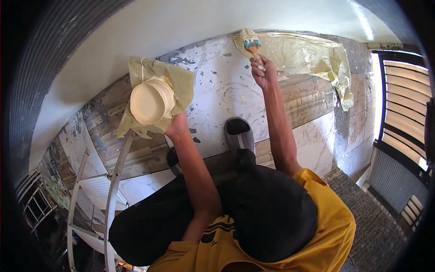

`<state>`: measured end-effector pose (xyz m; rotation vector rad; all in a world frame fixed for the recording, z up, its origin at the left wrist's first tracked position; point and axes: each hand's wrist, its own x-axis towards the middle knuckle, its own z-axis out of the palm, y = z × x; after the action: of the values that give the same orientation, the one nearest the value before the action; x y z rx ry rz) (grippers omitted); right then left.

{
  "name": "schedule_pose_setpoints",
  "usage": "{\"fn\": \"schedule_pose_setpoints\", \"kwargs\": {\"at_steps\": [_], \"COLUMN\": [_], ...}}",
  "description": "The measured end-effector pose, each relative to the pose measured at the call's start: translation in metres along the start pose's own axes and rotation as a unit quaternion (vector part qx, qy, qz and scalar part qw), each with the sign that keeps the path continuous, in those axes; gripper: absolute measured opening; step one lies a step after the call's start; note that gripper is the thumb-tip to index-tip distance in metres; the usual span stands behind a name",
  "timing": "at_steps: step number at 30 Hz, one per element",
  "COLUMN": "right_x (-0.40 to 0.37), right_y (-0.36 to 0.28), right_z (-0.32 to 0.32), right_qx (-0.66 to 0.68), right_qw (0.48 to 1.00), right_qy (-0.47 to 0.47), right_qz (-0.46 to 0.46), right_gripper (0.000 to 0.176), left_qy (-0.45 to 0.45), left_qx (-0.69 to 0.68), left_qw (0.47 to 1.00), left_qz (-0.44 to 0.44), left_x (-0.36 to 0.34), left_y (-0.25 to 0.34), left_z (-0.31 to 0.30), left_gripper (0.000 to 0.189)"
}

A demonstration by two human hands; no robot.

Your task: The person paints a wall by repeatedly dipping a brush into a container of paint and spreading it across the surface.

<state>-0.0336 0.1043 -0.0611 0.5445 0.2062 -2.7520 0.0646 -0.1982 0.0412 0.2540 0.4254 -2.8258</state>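
Note:
My right hand (263,71) is closed around the handle of a paintbrush (252,44). Pale paint coats its bristles, which are at the foot of the wall, over the edge of a yellowish sheet (301,52). At the left, my left hand (177,125) grips the side of a round tub of cream paint (151,103); its fingers are mostly hidden. Another piece of yellowish sheet (181,81) sticks out around the tub, and paint is smeared on the rim.
The tiled floor (215,81) is spotted with dark flakes. A pale wall (181,22) curves along the far side. A metal ladder (111,208) stands at lower left, a barred gate (405,86) at the right. My shod foot (239,133) rests between my arms.

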Motion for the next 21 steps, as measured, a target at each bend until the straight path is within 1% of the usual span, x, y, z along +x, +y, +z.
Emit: {"fn": "schedule_pose_setpoints", "kwargs": {"at_steps": [2, 3, 4, 6, 7, 8, 9, 11, 12, 14, 15, 17, 18, 20, 21], "right_x": [0.009, 0.000, -0.010, -0.033, -0.042, -0.049, -0.056, -0.061, -0.057, -0.041, -0.027, 0.004, 0.015, 0.029, 0.027], "right_y": [-0.004, -0.004, -0.003, -0.005, -0.004, 0.001, 0.007, 0.022, 0.030, 0.047, 0.054, 0.060, 0.058, 0.055, 0.050], "right_z": [0.008, 0.025, 0.037, 0.047, 0.044, 0.040, 0.038, 0.032, 0.025, 0.021, 0.019, 0.018, 0.021, 0.040, 0.055], "right_qx": [0.002, -0.007, -0.008, 0.040, 0.040, 0.039, 0.036, 0.005, 0.000, 0.016, 0.016, 0.016, 0.016, 0.044, 0.050], "right_qw": [1.000, 0.998, 0.999, 0.989, 0.991, 0.991, 0.997, 1.000, 0.999, 0.997, 0.997, 0.995, 0.995, 0.995, 0.994], "right_qy": [-0.027, -0.035, -0.036, -0.133, -0.124, -0.123, -0.074, 0.012, -0.011, -0.010, -0.011, 0.025, 0.023, 0.012, -0.033], "right_qz": [-0.011, -0.042, -0.038, -0.045, -0.035, -0.032, -0.013, 0.006, 0.041, 0.076, 0.078, 0.094, 0.095, 0.091, 0.091], "right_gripper": [0.015, 0.018, 0.018, 0.020, 0.022, 0.022, 0.022, 0.022, 0.021, 0.020, 0.020, 0.019, 0.019, 0.018, 0.017], "left_qy": [0.004, 0.008, 0.006, -0.014, -0.015, 0.005, 0.025, 0.020, 0.013, -0.006, -0.025, -0.021, -0.017, -0.012, -0.005], "left_qx": [0.018, 0.034, 0.034, 0.001, 0.000, 0.005, 0.011, 0.000, -0.011, -0.013, -0.014, -0.007, -0.001, 0.019, 0.039], "left_qw": [1.000, 0.999, 0.999, 1.000, 1.000, 1.000, 1.000, 1.000, 1.000, 1.000, 0.999, 1.000, 1.000, 1.000, 0.999], "left_qz": [0.002, 0.006, 0.010, -0.028, -0.025, -0.005, 0.014, 0.012, 0.007, -0.004, -0.017, -0.010, -0.003, 0.010, 0.023], "left_x": [-0.001, -0.001, -0.001, 0.000, 0.001, 0.002, 0.001, -0.002, -0.003, -0.001, 0.000, 0.001, 0.001, 0.001, 0.000], "left_y": [-0.003, -0.004, -0.003, -0.001, 0.001, 0.004, 0.005, 0.003, 0.002, 0.008, 0.010, 0.010, 0.010, 0.011, 0.012], "left_z": [0.003, 0.005, 0.005, 0.005, 0.002, -0.002, -0.001, -0.002, -0.001, -0.007, -0.009, -0.006, -0.004, -0.001, 0.001], "left_gripper": [0.069, 0.069, 0.069, 0.069, 0.069, 0.069, 0.069, 0.069, 0.069, 0.068, 0.068, 0.069, 0.069, 0.069, 0.069]}}
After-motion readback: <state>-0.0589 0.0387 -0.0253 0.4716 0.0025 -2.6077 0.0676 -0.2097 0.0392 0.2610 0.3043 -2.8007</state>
